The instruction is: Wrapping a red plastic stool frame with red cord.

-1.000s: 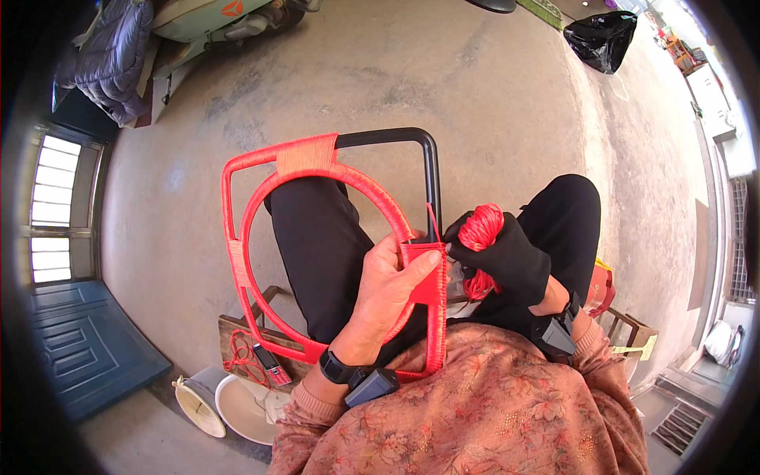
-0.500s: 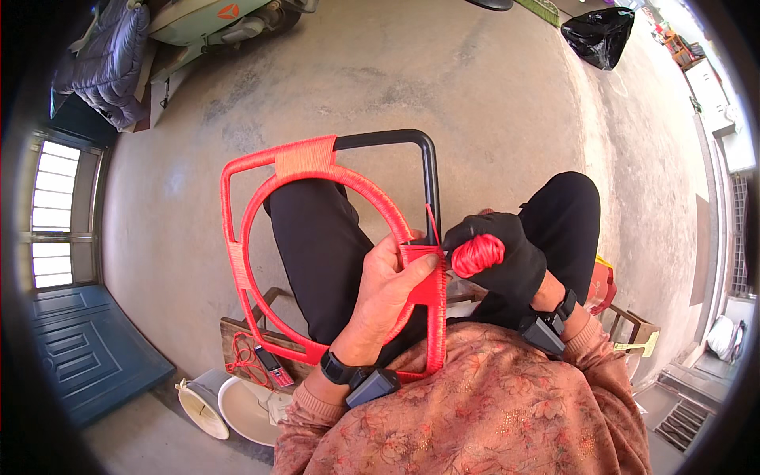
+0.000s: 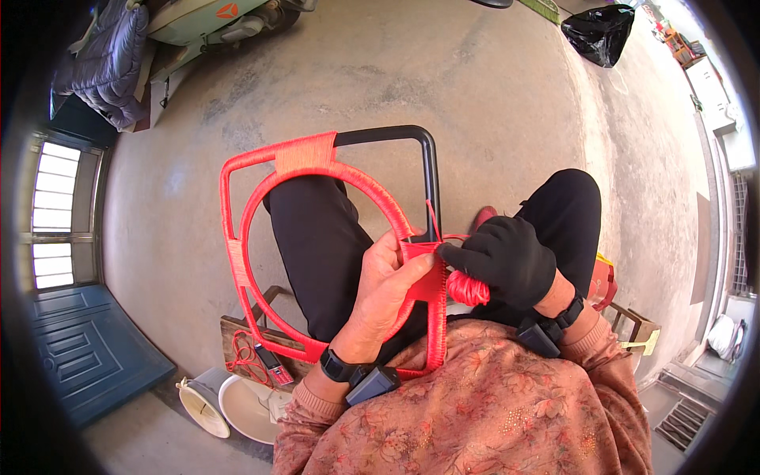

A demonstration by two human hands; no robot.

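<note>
Over your left leg (image 3: 313, 245) lies a square black tube frame (image 3: 307, 152), mostly wrapped in red cord. Your bare left hand (image 3: 386, 286) pinches its three o'clock side, likely to steady it. A shiny red cord bundle (image 3: 469, 290) is held in your black-gloved right hand (image 3: 509, 260), maybe to stop knots.

1. Bright overall, daylight look, soft shadows.
2. Window (image 3: 54, 186) panes, left: blown out white. Upper-right edge overexposed too.
3. Faint bluish glare on floor (image 3: 174, 184), left side.
4. Thin highlight along frame (image 3: 432, 182), bare black part.
5. Trousers (image 3: 310, 253): dark, little detail.
6. Center fairly sharp; rim soft, fisheye-bent, corners black.
</note>
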